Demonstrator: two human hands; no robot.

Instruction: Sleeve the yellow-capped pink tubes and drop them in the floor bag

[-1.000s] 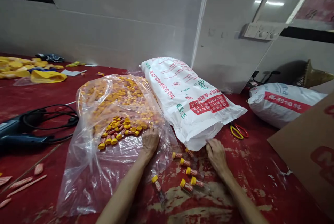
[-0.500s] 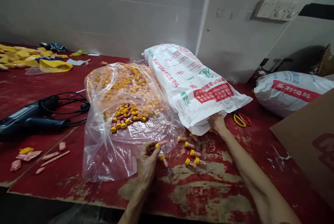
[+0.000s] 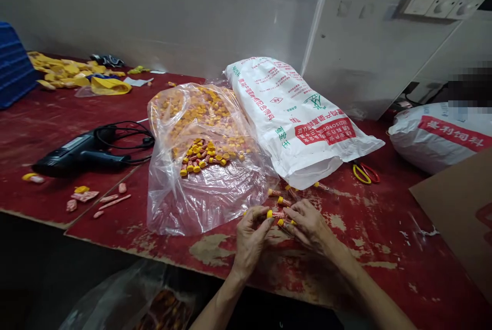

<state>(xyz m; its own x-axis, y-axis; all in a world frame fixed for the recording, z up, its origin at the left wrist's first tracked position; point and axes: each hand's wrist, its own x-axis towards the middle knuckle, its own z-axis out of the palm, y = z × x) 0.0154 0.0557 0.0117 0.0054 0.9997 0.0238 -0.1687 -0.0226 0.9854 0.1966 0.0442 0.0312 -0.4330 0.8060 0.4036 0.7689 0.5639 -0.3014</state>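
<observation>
My left hand (image 3: 251,232) has its thumb and fingers closed around the yellow-capped end of a small tube (image 3: 275,214) with pink-red contents. The fingers of my right hand (image 3: 309,222) are bent together at the tube's other end; what they pinch is too small to make out. More capped tubes (image 3: 283,201) lie on the red table just beyond and under my hands. To the left, a clear plastic bag (image 3: 172,212) holds many such tubes, with a pile (image 3: 202,158) on top. A white printed sack (image 3: 277,109) lies behind my hands.
A dark heat gun (image 3: 69,153) with its cable lies at the left, near yellow pieces (image 3: 69,71) and a blue crate (image 3: 15,63). On the right are scissors (image 3: 365,172), another sack (image 3: 430,140) and cardboard (image 3: 457,207). A clear bag (image 3: 115,294) is below the table edge.
My right hand has left the white sack's open edge and come beside my left hand at the tube. The view has shifted, showing the blue crate and the bag below.
</observation>
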